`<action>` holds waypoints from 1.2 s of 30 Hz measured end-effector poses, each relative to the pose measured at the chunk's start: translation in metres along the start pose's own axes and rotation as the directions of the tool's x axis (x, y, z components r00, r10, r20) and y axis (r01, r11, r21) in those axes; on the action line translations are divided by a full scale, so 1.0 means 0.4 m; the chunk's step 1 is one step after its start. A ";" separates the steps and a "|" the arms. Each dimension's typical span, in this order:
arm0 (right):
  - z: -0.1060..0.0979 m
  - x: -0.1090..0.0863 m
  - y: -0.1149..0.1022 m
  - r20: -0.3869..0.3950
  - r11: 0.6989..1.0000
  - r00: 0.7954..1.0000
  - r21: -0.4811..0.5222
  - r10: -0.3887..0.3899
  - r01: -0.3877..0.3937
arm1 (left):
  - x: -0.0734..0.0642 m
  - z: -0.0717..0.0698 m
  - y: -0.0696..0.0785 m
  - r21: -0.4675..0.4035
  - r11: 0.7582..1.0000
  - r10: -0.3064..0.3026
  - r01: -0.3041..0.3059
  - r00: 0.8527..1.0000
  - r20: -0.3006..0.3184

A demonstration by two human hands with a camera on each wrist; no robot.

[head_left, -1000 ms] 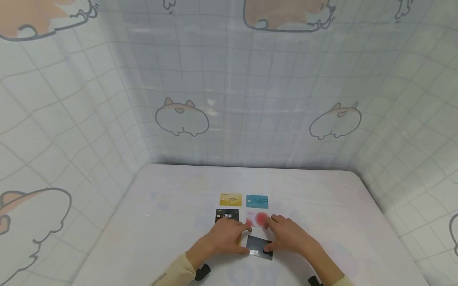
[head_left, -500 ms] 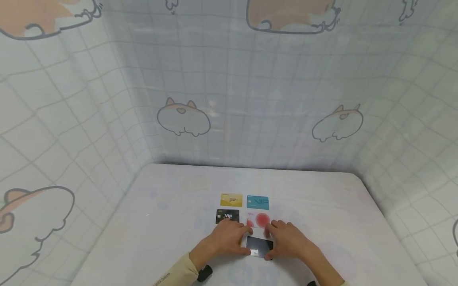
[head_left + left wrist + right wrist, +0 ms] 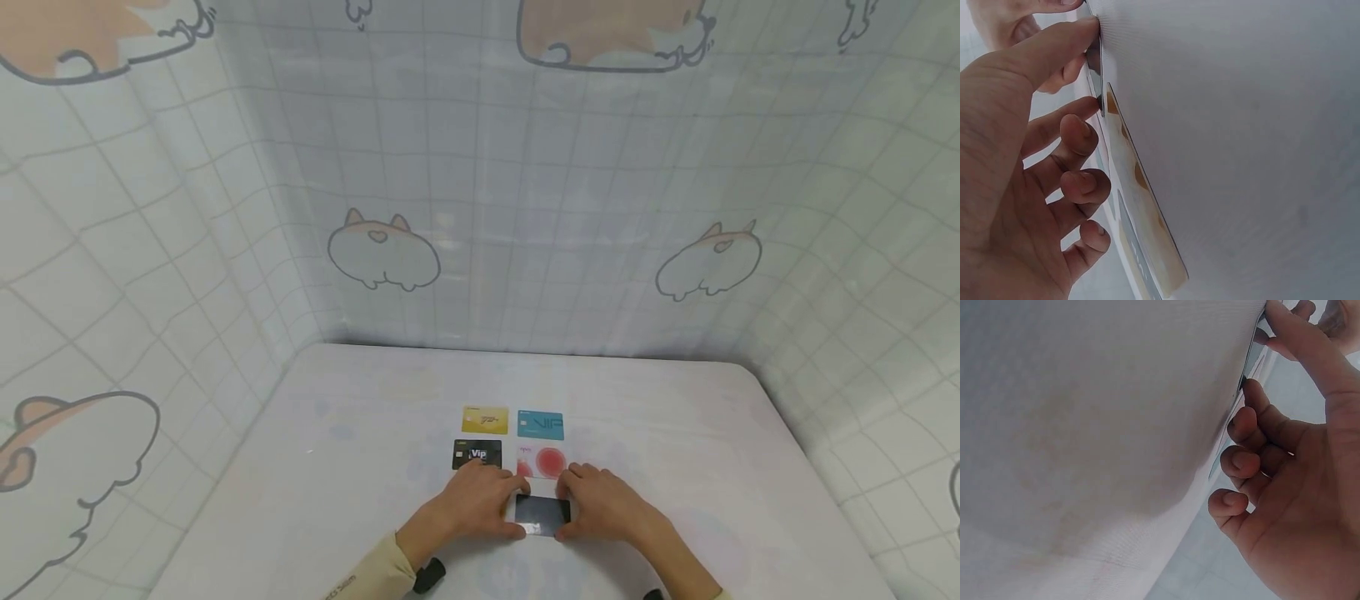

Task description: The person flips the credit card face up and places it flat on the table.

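Observation:
A dark grey, glossy card (image 3: 542, 512) lies flat on the table between my two hands. At its left end, the thumb and index finger of my left hand (image 3: 477, 502) grip the front and back corners. My right hand (image 3: 606, 505) grips the right end the same way, as the right wrist view also shows. Beneath the left palm lies a white-and-brown patterned card (image 3: 1144, 206), hidden in the head view. Just beyond the fingertips are a black Vip card (image 3: 477, 452), partly covered by the left hand, and a white card with pink-red circles (image 3: 542, 460).
Farther back, a yellow card (image 3: 485, 420) and a teal VIP card (image 3: 540, 425) lie side by side, in line with the nearer cards. The white table (image 3: 360, 417) ends at a grid-patterned curtain (image 3: 480, 292), which also hangs on both sides.
The dark card has turned from a slant to nearly square with the other cards. My right thumb has shifted from on top of it to its front right corner; the left hand barely moved.

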State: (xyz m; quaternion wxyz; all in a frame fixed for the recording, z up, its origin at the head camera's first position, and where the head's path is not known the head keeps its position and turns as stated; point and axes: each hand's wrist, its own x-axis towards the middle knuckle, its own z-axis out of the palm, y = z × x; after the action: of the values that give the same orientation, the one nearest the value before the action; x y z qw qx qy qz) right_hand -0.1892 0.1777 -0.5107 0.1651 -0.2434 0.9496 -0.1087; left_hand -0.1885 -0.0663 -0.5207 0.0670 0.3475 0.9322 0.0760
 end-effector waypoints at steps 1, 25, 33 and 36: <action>0.000 -0.001 0.000 -0.001 1.000 1.000 0.003 0.001 -0.001 | 0.000 -0.001 0.000 0.002 1.000 0.004 -0.004 1.000 -0.005; 0.003 -0.006 0.012 -0.001 1.000 1.000 0.024 -0.003 0.003 | 0.010 0.000 0.005 0.004 1.000 0.023 -0.023 1.000 -0.019; 0.014 -0.018 0.003 -0.022 0.999 1.000 0.031 -0.018 0.019 | -0.005 0.001 0.012 0.012 1.000 0.010 -0.010 1.000 -0.023; 0.020 -0.023 0.000 -0.031 0.999 0.999 0.031 -0.023 0.024 | -0.011 0.002 0.014 0.011 1.000 0.001 -0.001 1.000 -0.022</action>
State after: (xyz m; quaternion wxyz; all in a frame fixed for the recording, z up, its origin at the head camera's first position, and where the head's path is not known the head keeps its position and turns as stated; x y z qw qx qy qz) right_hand -0.1787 0.1811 -0.5156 0.1529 -0.2503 0.9473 -0.1292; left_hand -0.1813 -0.0648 -0.5200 0.0548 0.3476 0.9330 0.0749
